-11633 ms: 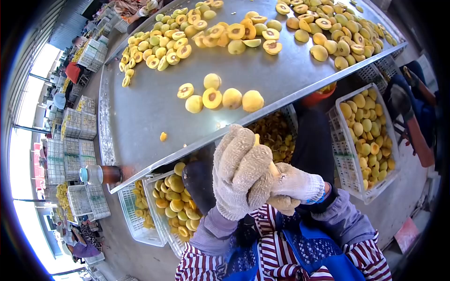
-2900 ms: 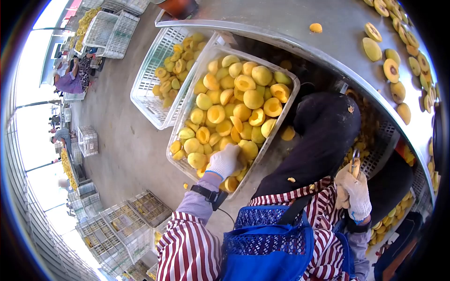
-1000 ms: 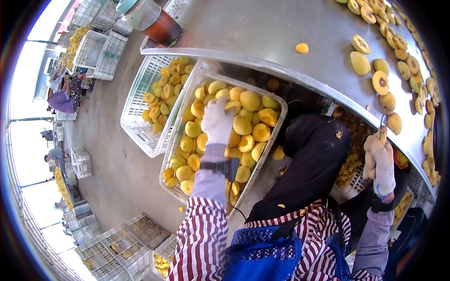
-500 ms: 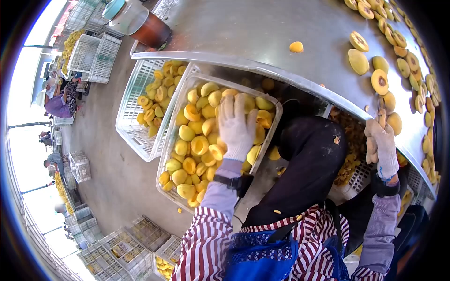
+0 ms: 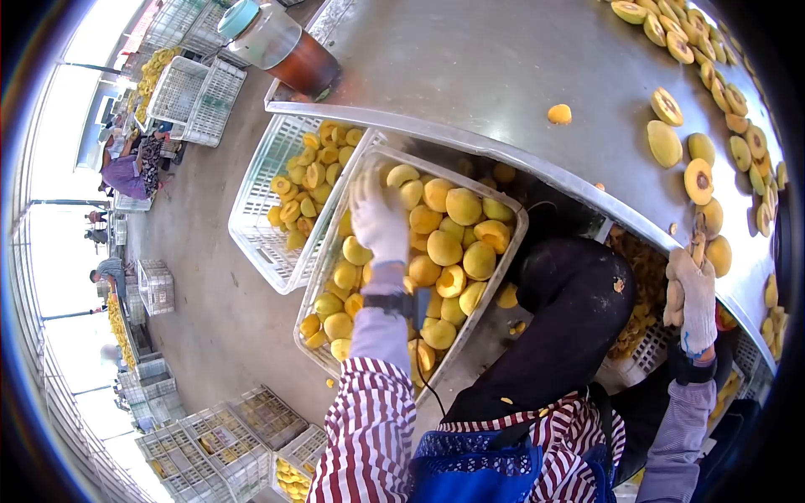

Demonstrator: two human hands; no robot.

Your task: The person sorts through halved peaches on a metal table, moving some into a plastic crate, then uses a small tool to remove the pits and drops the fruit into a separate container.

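My left hand (image 5: 379,225), in a pale knit glove, lies over the left side of a white plastic crate (image 5: 521,221) full of halved yellow peaches (image 5: 444,248). Its fingers are stretched out, slightly blurred, near the crate's far-left rim. Beside the table's front edge, my right hand (image 5: 693,293) is closed, in a glove with tan-coated fingers. A tan tip stands up from it, close to peach halves on the metal table (image 5: 503,84); I cannot tell whether that is a finger or a tool. Halves with brown pits (image 5: 698,181) lie just beyond.
A second white crate (image 5: 251,210) with peach halves stands left of the first. On the table corner is a jar of dark red liquid (image 5: 293,59). Under the table, another crate (image 5: 641,356) holds brownish scraps. Stacked crates (image 5: 210,448) and seated people (image 5: 130,172) are farther left.
My left hand has moved left across the crate, uncovering peach halves at its middle and right. My right hand stays closed at the table edge. The whole view has shifted slightly.
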